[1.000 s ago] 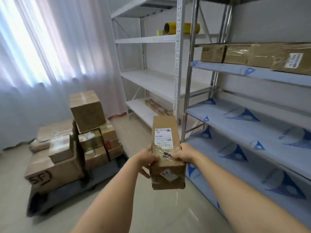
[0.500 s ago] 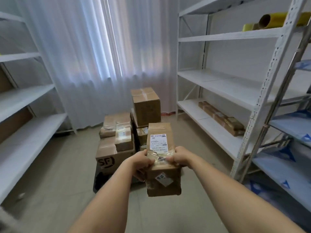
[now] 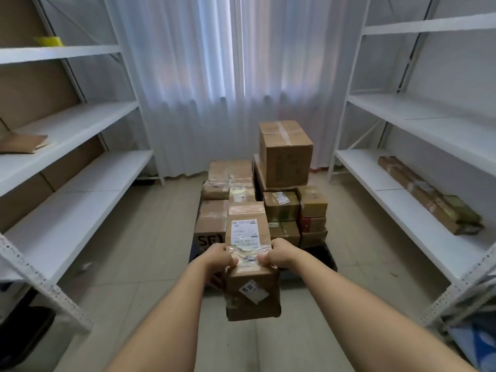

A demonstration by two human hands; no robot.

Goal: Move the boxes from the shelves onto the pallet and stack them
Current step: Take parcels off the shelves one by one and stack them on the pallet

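Curtain (image 3: 236,76) fills the far wall, with white shelves on the left (image 3: 67,167) and white shelves on the right (image 3: 418,146) lining the room. On the right lower shelf lies a long parcel (image 3: 426,194); a flat piece of cardboard (image 3: 21,143) rests on a left shelf. Straight ahead on the floor (image 3: 139,264) stands the pallet (image 3: 326,255), loaded with a stack of boxes (image 3: 263,205); a big box (image 3: 285,153) tops it at the back right. Nothing stands between the person and the pallet.

A long narrow box (image 3: 251,264) is held in the air in front of the stack. The left hand (image 3: 217,257) grips its left side and the right hand (image 3: 279,253) its right side, thumbs on top.

Compared with half a second ago, the view has swung left, so the pallet now sits dead ahead and nearer.
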